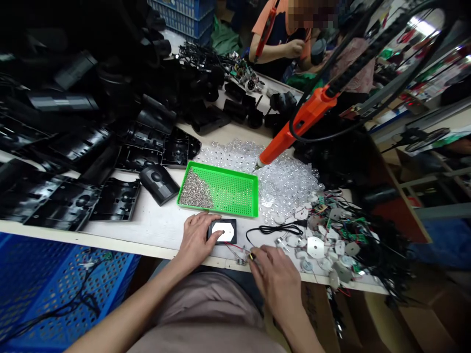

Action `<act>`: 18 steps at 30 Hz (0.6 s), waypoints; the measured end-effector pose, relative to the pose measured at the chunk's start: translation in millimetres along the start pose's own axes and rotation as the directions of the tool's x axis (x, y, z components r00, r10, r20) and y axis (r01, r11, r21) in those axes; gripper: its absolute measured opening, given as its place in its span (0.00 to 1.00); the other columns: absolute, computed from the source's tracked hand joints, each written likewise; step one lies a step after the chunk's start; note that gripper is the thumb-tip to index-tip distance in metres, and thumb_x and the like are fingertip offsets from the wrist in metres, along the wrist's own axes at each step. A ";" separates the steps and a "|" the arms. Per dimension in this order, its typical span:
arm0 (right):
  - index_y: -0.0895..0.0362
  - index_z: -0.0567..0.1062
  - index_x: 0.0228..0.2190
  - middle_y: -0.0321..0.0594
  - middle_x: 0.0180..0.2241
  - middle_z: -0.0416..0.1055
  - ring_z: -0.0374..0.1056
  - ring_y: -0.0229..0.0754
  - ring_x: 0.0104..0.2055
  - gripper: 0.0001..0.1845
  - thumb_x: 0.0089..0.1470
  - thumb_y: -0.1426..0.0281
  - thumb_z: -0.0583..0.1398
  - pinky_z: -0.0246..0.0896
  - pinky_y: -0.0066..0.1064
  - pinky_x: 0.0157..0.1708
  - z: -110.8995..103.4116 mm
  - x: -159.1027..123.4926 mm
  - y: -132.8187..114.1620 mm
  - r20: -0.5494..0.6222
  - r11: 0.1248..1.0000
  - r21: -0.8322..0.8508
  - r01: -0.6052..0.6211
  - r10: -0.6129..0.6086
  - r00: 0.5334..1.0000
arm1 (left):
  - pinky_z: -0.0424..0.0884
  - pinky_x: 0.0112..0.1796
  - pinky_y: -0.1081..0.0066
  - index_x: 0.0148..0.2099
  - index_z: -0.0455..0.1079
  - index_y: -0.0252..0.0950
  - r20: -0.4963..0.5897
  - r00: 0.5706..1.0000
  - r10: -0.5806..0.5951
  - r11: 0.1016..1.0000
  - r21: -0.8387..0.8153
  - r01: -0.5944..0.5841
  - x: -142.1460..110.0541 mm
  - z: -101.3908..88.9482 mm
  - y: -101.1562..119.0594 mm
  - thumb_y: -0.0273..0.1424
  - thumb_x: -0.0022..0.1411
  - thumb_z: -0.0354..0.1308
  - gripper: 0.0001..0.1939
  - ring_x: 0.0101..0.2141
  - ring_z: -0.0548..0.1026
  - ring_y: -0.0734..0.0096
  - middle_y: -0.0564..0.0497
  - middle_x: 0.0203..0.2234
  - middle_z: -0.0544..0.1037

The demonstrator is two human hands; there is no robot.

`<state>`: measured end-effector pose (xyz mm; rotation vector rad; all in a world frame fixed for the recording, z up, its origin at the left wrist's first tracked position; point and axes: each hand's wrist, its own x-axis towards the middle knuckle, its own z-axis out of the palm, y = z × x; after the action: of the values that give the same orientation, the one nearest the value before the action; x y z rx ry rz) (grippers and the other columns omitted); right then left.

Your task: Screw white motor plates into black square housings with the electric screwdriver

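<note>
A small black housing with a white plate inside lies near the table's front edge. My left hand grips it from the left, fingers along its far side and thumb pressed on the plate. Thin wires, one red, run from the housing toward my right hand. That hand's fingers are bent and closed around a small dark part with a yellow spot. Its exact kind is too small to tell. Small metal parts sit beside the fingertips. A bundled black cable lies just beyond the right hand.
A green perforated tray holds many screws. An orange electric screwdriver hangs over heaped clear plastic pieces. Black shells crowd the left; wired boards pile right. A blue crate stands below. Another person works opposite.
</note>
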<state>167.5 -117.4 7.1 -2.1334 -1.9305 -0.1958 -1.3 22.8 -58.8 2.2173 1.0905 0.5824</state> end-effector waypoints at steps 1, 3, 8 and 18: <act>0.53 0.76 0.40 0.42 0.35 0.74 0.66 0.44 0.35 0.09 0.61 0.69 0.56 0.57 0.34 0.35 4.6 6.2 5.3 -0.031 0.998 -0.058 0.018 -0.020 0.999 | 0.56 0.54 0.53 0.54 0.66 0.41 -0.002 1.000 -0.001 1.000 0.002 0.001 0.0 0.0 0.0 0.36 0.65 0.54 0.16 0.54 0.67 0.55 0.47 0.48 0.76; 0.52 0.77 0.42 0.42 0.33 0.74 0.65 0.44 0.33 0.12 0.60 0.74 0.56 0.58 0.34 0.33 16.9 15.0 16.0 -0.049 0.993 -0.099 0.061 -0.066 0.997 | 0.56 0.54 0.53 0.54 0.66 0.41 -0.003 1.000 -0.005 1.000 0.001 0.005 -0.2 0.0 0.1 0.36 0.65 0.55 0.16 0.54 0.68 0.55 0.47 0.48 0.76; 0.56 0.73 0.50 0.39 0.30 0.74 0.70 0.39 0.33 0.15 0.63 0.71 0.53 0.63 0.27 0.32 28.0 3.3 24.6 0.062 0.978 0.203 0.053 -0.067 0.996 | 0.56 0.55 0.52 0.54 0.65 0.42 0.012 1.000 -0.017 0.999 -0.027 0.017 -1.1 0.1 0.4 0.36 0.64 0.55 0.16 0.55 0.67 0.55 0.47 0.48 0.76; 0.58 0.75 0.37 0.45 0.29 0.76 0.73 0.47 0.32 0.22 0.60 0.52 0.53 0.64 0.33 0.28 45.5 -14.0 -21.0 0.028 0.970 0.090 -0.225 0.223 0.974 | 0.53 0.57 0.51 0.56 0.64 0.41 0.005 1.000 -0.022 1.000 -0.003 0.022 -5.0 -0.2 5.8 0.35 0.66 0.54 0.17 0.57 0.65 0.54 0.46 0.51 0.75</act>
<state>141.9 -116.3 -38.1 -2.2755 -1.6551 -0.0427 -1.1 16.0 -55.4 2.2000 1.1096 0.5678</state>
